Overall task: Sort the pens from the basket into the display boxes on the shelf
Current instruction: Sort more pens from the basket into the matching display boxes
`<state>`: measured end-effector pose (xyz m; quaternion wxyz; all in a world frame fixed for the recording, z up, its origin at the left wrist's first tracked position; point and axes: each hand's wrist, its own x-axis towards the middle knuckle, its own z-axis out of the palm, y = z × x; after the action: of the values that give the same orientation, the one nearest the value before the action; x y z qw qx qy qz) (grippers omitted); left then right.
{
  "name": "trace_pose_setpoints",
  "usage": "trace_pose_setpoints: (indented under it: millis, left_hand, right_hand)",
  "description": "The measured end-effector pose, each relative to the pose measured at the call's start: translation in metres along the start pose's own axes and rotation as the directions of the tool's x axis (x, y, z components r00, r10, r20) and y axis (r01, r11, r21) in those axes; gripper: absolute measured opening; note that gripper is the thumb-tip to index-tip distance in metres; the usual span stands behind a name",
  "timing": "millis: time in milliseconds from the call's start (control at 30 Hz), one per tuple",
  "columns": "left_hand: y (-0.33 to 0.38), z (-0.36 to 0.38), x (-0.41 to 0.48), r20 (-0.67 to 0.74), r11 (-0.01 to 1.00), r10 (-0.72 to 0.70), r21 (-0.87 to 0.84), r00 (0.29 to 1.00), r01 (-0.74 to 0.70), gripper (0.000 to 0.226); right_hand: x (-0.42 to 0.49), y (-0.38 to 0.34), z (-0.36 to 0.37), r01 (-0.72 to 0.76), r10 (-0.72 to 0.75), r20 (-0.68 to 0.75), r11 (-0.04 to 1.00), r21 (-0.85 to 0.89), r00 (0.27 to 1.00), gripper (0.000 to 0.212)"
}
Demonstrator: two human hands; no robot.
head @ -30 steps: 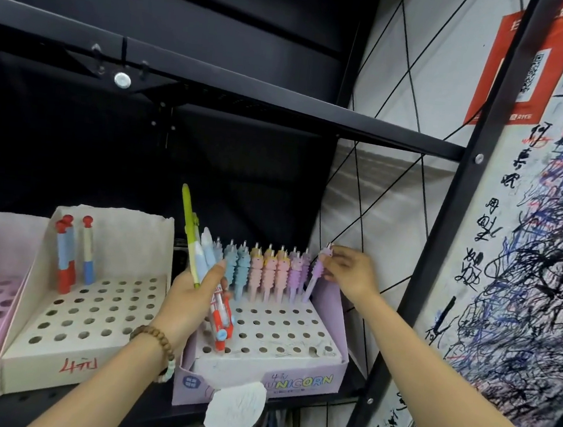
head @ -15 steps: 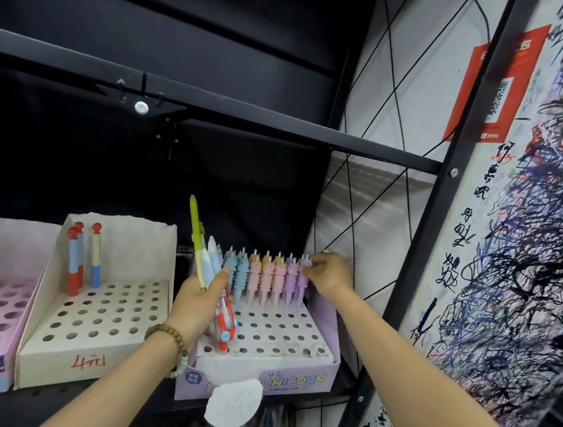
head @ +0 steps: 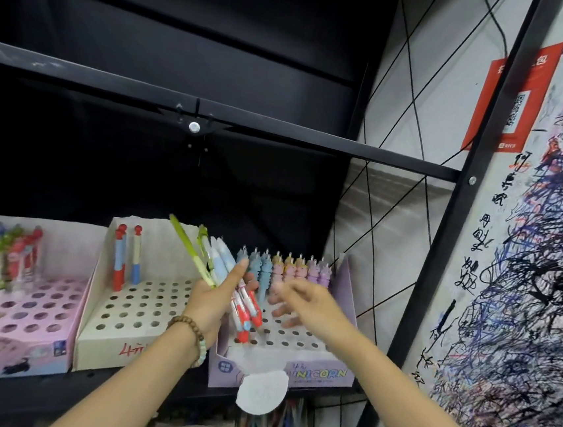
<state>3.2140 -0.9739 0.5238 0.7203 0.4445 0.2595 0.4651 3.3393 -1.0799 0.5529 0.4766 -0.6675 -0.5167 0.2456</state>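
My left hand [head: 211, 301] grips a bunch of pens [head: 220, 269], green, light blue and red-tipped, fanned out above the lilac unicorn display box [head: 338, 373]. A row of pastel unicorn pens [head: 288, 269] stands along the back of that box. My right hand [head: 302, 305] hovers over the box's holes, blurred by motion, fingers spread and holding nothing. The cream display box [head: 92, 302] to the left holds three red and blue pens [head: 126, 260]. The pink display box [head: 17, 339] at far left holds several coloured pens [head: 4, 259].
A black metal shelf [head: 281, 134] runs overhead and a black upright post [head: 443, 229] stands on the right. A scribbled test-paper wall [head: 525, 271] lies beyond it. A round white tag [head: 261, 392] hangs off the unicorn box front. More stock sits on the shelf below.
My right hand has let go of the purple pen at the row's right end and drawn back left toward my left hand. The purple pen now stands in the row.
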Motion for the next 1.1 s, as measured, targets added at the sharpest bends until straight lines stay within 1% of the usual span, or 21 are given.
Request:
trace_pose_setpoints:
  millis: [67,133,233,267,333,400,467,533,600,667,733,767,800,833,900,933,967,1033,1100]
  left_hand:
    - [0.004,0.001,-0.005,-0.023,0.999,0.025,-0.035,0.999,-0.026,0.028]
    - [0.008,0.000,-0.009,-0.029,0.999,0.046,-0.023,0.998,-0.047,0.024]
    - [0.018,-0.006,-0.014,-0.024,0.996,0.064,0.066,0.998,-0.063,0.028]
    - [0.022,-0.009,-0.016,-0.028,0.992,0.077,0.106,0.997,-0.074,0.029]
    - [0.033,-0.018,-0.021,-0.029,0.987,0.104,0.123,0.994,-0.099,0.026]
    - [0.046,-0.029,-0.025,-0.018,0.985,0.130,0.115,0.991,-0.127,0.022]
    - [0.058,-0.045,-0.029,-0.028,0.978,0.162,0.136,0.986,-0.156,0.022]
    - [0.071,-0.063,-0.031,-0.053,0.962,0.200,0.198,0.978,-0.186,0.025]
    - [0.083,-0.082,-0.033,-0.062,0.947,0.223,0.248,0.973,-0.201,0.026]
    - [0.094,-0.102,-0.034,-0.081,0.942,0.232,0.267,0.969,-0.203,0.024]
    - [0.101,-0.125,-0.036,-0.149,0.933,0.231,0.315,0.961,-0.175,0.025]
    - [0.105,-0.139,-0.037,-0.189,0.924,0.232,0.348,0.954,-0.156,0.027]
    - [0.108,-0.155,-0.038,-0.221,0.913,0.240,0.382,0.945,-0.142,0.028]
    - [0.113,-0.169,-0.040,-0.248,0.902,0.247,0.412,0.937,-0.129,0.029]
    - [0.126,-0.199,-0.045,-0.275,0.863,0.276,0.492,0.921,-0.112,0.030]
    - [0.133,-0.215,-0.048,-0.280,0.838,0.305,0.532,0.910,-0.117,0.030]
    - [0.139,-0.228,-0.050,-0.286,0.813,0.338,0.568,0.897,-0.126,0.031]
    - [0.151,-0.251,-0.053,-0.296,0.775,0.389,0.617,0.872,-0.136,0.034]
    - [0.158,-0.267,-0.055,-0.320,0.762,0.413,0.634,0.852,-0.132,0.033]
  right_hand:
    - [-0.011,-0.007,0.014,-0.048,0.042,0.103,0.998,0.048,0.994,0.020]
    - [-0.016,-0.010,0.021,-0.052,0.041,0.132,0.995,0.086,0.990,0.018]
    - [-0.017,-0.014,0.028,-0.041,0.030,0.081,0.989,0.140,0.996,0.014]
    - [-0.017,-0.016,0.031,-0.045,0.036,0.051,0.982,0.183,0.998,0.015]
    - [-0.014,-0.021,0.038,-0.063,0.061,0.017,0.952,0.300,0.998,0.017]
    - [-0.010,-0.029,0.047,-0.108,0.104,0.034,0.888,0.446,0.994,0.018]
    - [-0.005,-0.039,0.062,-0.166,0.140,0.090,0.794,0.585,0.986,0.024]
    - [0.000,-0.050,0.081,-0.206,0.150,0.141,0.687,0.697,0.979,0.029]
    - [0.008,-0.062,0.098,-0.225,0.140,0.176,0.597,0.770,0.974,0.027]
    - [0.018,-0.073,0.109,-0.220,0.125,0.180,0.553,0.803,0.976,0.025]
    - [0.029,-0.082,0.116,-0.201,0.134,0.153,0.534,0.821,0.979,0.014]
    - [0.035,-0.086,0.119,-0.189,0.132,0.139,0.543,0.819,0.982,0.008]
    - [0.040,-0.089,0.123,-0.171,0.116,0.127,0.578,0.798,0.985,0.006]
    - [0.044,-0.092,0.128,-0.146,0.093,0.113,0.644,0.751,0.989,0.009]
    - [0.051,-0.096,0.142,-0.059,0.033,0.055,0.806,0.589,0.998,0.018]
    - [0.054,-0.100,0.149,-0.005,-0.005,0.019,0.872,0.490,1.000,0.022]
    - [0.057,-0.104,0.158,0.048,-0.048,-0.010,0.913,0.405,0.999,0.025]
    - [0.063,-0.115,0.176,0.129,-0.126,-0.030,0.934,0.333,0.992,0.028]
    - [0.070,-0.124,0.197,0.162,-0.178,0.011,0.919,0.360,0.984,0.028]
